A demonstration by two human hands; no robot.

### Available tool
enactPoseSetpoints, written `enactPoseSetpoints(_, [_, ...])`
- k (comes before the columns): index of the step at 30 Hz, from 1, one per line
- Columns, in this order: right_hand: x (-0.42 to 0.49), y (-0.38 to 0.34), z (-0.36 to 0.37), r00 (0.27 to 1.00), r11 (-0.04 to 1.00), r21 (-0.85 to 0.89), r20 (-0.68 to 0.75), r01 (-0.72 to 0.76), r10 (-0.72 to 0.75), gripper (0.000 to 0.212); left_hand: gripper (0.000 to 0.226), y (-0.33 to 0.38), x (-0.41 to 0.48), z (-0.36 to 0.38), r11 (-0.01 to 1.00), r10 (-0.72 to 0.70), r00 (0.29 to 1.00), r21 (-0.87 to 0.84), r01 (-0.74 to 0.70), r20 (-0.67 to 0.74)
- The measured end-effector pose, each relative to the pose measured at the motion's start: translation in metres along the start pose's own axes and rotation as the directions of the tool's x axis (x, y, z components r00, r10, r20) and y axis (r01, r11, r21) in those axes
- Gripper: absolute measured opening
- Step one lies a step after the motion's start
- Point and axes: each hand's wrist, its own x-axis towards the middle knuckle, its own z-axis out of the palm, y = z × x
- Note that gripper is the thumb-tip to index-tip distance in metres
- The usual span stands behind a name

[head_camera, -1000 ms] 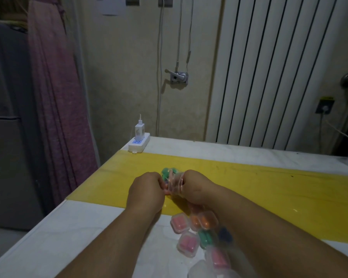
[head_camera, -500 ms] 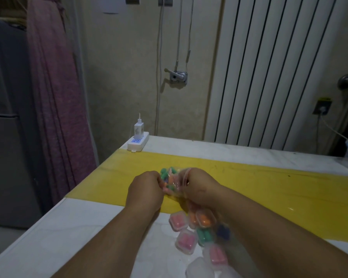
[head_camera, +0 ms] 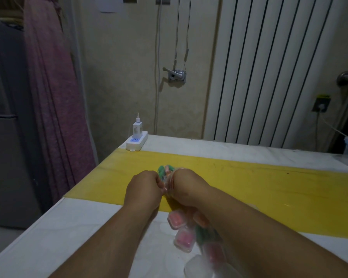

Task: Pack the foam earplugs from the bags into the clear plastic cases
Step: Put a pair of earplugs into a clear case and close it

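As we work over the near edge of the yellow runner (head_camera: pixel 269 185), our left hand (head_camera: pixel 144 189) pinches one side of the clear bag of earplugs (head_camera: pixel 164 173) and our right hand (head_camera: pixel 186 187) grips the other, seemingly opening it. Filled cases (head_camera: pixel 182 238) lie just short of the runner. Next, we judge, earplugs must come out into an empty case.

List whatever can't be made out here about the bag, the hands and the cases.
Head view only.
- bag of earplugs: mostly hidden behind the left hand and right hand, which grip it; open or sealed unclear.
- filled cases: the right forearm covers several, count unknown.
- empty case: cut off by the bottom edge, blurred.
- earplug count in the bag: too small, dim.
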Motion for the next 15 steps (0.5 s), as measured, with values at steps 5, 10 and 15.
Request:
enactPoseSetpoints(5, [-0.005,0.005,-0.009,0.99,0.998,0.002,0.124,0.062,-0.062,0.029,0.008,-0.001,-0.001,0.001,1.0,0.006,1.0,0.003,-0.006,0.002])
enactPoseSetpoints(10, [-0.012,0.027,-0.021,1.0,0.989,0.151,0.001,-0.004,0.004,0.018,0.025,-0.003,0.0,0.002,1.0,0.005,1.0,0.01,-0.005,0.01])
enactPoseSetpoints(15, [-0.023,0.026,-0.019,0.998,0.943,0.332,-0.061,0.022,-0.002,0.017,0.017,-0.002,0.0,0.003,1.0,0.02,1.0,0.009,-0.02,0.003])
